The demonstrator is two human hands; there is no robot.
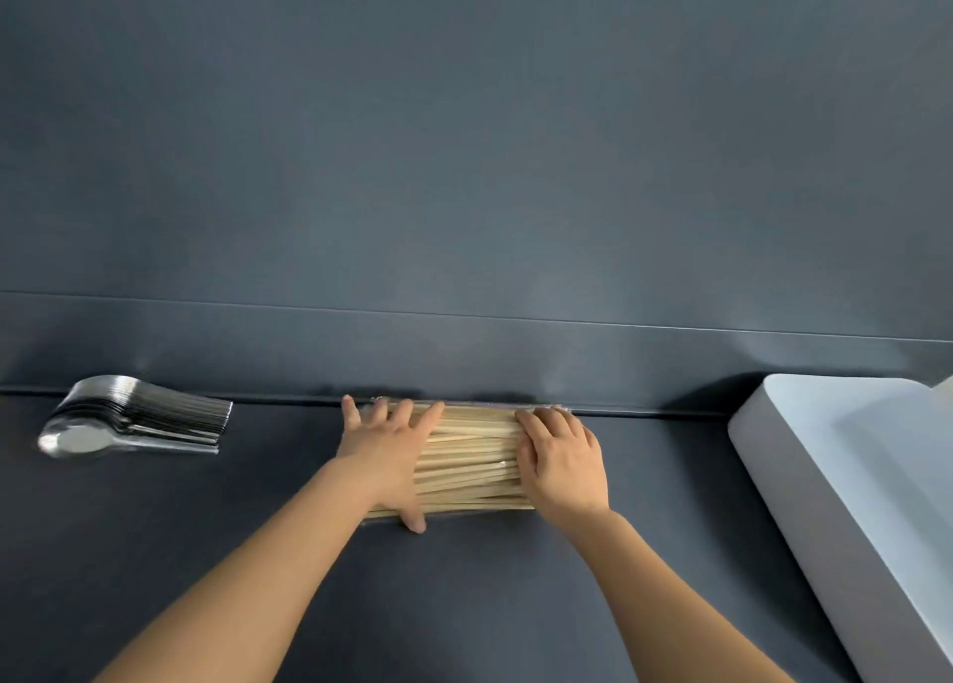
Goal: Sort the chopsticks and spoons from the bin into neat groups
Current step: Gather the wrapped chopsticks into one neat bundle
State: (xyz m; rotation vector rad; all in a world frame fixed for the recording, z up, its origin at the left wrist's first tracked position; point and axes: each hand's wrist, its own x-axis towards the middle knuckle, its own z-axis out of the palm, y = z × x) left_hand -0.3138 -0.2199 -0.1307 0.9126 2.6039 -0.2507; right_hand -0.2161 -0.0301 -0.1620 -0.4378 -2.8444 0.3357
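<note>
We had the pile of pale wooden chopsticks [472, 463] lying crosswise on the dark grey-blue tabletop [464, 605], its far side against the low ledge [644, 373] at the table's back edge. The nested stack of shiny metal spoons [139, 417] sat well apart to the left, also near the ledge. The white plastic bin [825, 476] stood apart on the right. Our left hand [387, 450] pressed the sticks' left ends with spread, straight fingers. Our right hand [562, 460] lay over the right ends, fingers loosely bent and clasping nothing. The sticks lay nearly parallel, a few slanting.
</note>
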